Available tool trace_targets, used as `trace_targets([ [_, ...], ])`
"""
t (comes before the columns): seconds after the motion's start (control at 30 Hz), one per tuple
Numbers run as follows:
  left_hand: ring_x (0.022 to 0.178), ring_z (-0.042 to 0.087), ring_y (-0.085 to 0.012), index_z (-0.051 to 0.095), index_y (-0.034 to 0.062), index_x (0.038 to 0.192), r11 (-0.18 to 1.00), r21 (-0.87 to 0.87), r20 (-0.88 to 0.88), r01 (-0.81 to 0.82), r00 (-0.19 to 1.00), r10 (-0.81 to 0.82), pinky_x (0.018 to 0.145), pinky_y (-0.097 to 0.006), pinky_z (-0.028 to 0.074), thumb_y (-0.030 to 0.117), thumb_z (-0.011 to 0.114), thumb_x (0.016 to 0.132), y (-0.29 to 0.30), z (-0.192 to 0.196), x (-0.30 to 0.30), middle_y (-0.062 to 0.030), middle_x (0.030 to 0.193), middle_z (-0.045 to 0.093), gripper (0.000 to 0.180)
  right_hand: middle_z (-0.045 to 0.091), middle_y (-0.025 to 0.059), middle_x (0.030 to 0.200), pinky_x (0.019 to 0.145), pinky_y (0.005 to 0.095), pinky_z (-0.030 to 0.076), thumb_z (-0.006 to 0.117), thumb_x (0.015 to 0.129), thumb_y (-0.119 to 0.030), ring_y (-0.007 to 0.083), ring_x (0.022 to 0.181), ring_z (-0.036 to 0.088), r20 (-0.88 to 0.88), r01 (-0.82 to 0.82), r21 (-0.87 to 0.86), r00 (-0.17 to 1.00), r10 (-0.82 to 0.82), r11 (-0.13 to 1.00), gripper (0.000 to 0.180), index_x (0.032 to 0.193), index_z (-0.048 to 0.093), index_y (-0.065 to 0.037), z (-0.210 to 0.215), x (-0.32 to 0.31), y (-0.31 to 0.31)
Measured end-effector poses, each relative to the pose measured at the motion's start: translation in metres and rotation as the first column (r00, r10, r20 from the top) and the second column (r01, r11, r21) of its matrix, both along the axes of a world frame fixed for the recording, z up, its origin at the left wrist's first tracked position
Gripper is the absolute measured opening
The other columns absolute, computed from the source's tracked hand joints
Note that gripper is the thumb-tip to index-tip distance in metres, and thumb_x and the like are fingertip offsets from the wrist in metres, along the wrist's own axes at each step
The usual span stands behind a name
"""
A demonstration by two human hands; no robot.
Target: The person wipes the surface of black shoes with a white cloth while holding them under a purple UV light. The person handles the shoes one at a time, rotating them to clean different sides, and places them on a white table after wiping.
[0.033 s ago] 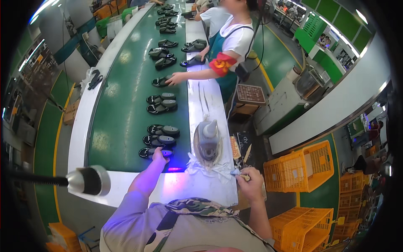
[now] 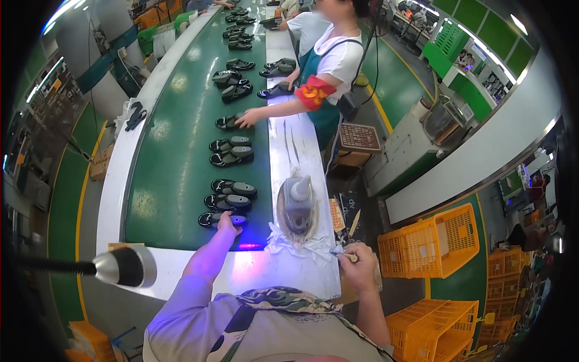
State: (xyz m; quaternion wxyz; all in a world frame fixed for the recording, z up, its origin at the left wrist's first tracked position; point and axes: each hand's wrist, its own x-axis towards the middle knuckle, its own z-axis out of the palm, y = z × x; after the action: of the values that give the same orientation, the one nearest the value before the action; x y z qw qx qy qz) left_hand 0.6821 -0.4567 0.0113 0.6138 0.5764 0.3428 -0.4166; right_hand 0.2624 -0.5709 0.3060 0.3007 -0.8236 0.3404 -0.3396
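I have the left hand (image 2: 227, 224) down on the nearest black shoe (image 2: 207, 219), its fingers bent over the middle and partly closed on it; how firm that hold is, I cannot tell. The shoe lies on the green conveyor belt (image 2: 166, 199), toe to the left, near the belt's close end, bathed in violet light. Just beyond it I count two more shoes (image 2: 226, 202) side by side.

My view gives the right hand (image 2: 360, 266) curled shut around a small brush-like tool (image 2: 351, 257), too small to identify surely, over the right edge of the white bench (image 2: 283, 273). Left of that hand, a crumpled white cloth (image 2: 289, 248) lies below a translucent spouted bottle (image 2: 298, 202). Farther up, I see a co-worker's hand (image 2: 248, 117) on another shoe (image 2: 226, 123), and yellow crates (image 2: 416, 250) stand at the right
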Motion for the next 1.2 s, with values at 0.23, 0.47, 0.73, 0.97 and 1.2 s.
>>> trace_targets([
  [0.23, 0.105, 0.057, -0.0431, 0.051, 0.0074, 0.126, 0.997, 0.079, 0.076, -0.003, 0.997, -0.003, 0.089, -0.061, 0.045, 0.028, 0.070, 0.076, -0.047, 0.006, 0.058, -0.0161, 0.128, 0.053, 0.057, 0.065, 0.0068, 0.080, 0.070, 0.0378, 0.044, 0.080, 0.065, -0.008, 0.0275, 0.076, 0.063, -0.039, -0.083, -0.097, 0.996, 0.079, 0.992, 0.024, 0.076, 0.058, -0.008, 0.002, 0.036, -0.026],
  [0.47, 0.110, 0.059, -0.0333, 0.052, 0.0027, 0.122, 0.861, -0.509, -0.010, -0.011, 1.000, 0.007, 0.099, -0.056, 0.044, 0.012, 0.063, 0.084, 0.013, -0.026, 0.063, -0.0170, 0.115, 0.061, 0.041, 0.065, 0.0085, 0.079, 0.069, 0.0393, 0.046, 0.080, 0.069, -0.010, 0.0297, 0.075, 0.062, 0.030, -0.066, 0.026, 0.997, 0.065, 0.997, 0.024, 0.079, 0.059, -0.007, -0.005, 0.062, -0.019],
  [0.73, 0.113, 0.059, -0.0346, 0.049, -0.0026, 0.127, 0.394, -0.844, 0.310, 0.363, 0.931, -0.193, 0.098, -0.050, 0.046, 0.030, 0.069, 0.082, 0.111, 0.086, -0.003, -0.0194, 0.123, 0.059, 0.059, 0.060, 0.0087, 0.068, 0.056, 0.0317, 0.045, 0.077, 0.075, -0.014, 0.0170, 0.060, 0.058, 0.088, -0.060, 0.217, 0.995, 0.042, 0.974, 0.024, 0.078, 0.057, -0.002, -0.025, 0.077, -0.006],
  [0.97, 0.107, 0.060, -0.0246, 0.051, 0.0041, 0.125, 0.518, -0.635, 0.565, 0.573, 0.802, -0.194, 0.097, -0.039, 0.048, 0.022, 0.080, 0.072, 0.130, 0.155, -0.048, -0.0086, 0.113, 0.062, 0.063, 0.058, 0.0008, 0.070, 0.056, 0.0264, 0.045, 0.077, 0.077, -0.012, 0.0087, 0.063, 0.055, 0.301, -0.212, 0.572, 0.953, 0.038, 0.792, 0.021, 0.079, 0.057, -0.003, -0.064, 0.123, -0.011],
  [1.2, 0.110, 0.061, -0.0276, 0.053, -0.0051, 0.123, 0.503, -0.504, 0.750, 0.702, 0.644, -0.148, 0.095, -0.040, 0.050, 0.009, 0.073, 0.079, 0.123, 0.195, -0.052, -0.0177, 0.124, 0.059, 0.051, 0.059, 0.0014, 0.077, 0.059, 0.0247, 0.048, 0.073, 0.078, -0.004, 0.0094, 0.068, 0.058, 0.379, -0.342, 0.659, 0.920, 0.098, 0.670, 0.018, 0.085, 0.056, -0.006, -0.031, 0.174, 0.007],
])
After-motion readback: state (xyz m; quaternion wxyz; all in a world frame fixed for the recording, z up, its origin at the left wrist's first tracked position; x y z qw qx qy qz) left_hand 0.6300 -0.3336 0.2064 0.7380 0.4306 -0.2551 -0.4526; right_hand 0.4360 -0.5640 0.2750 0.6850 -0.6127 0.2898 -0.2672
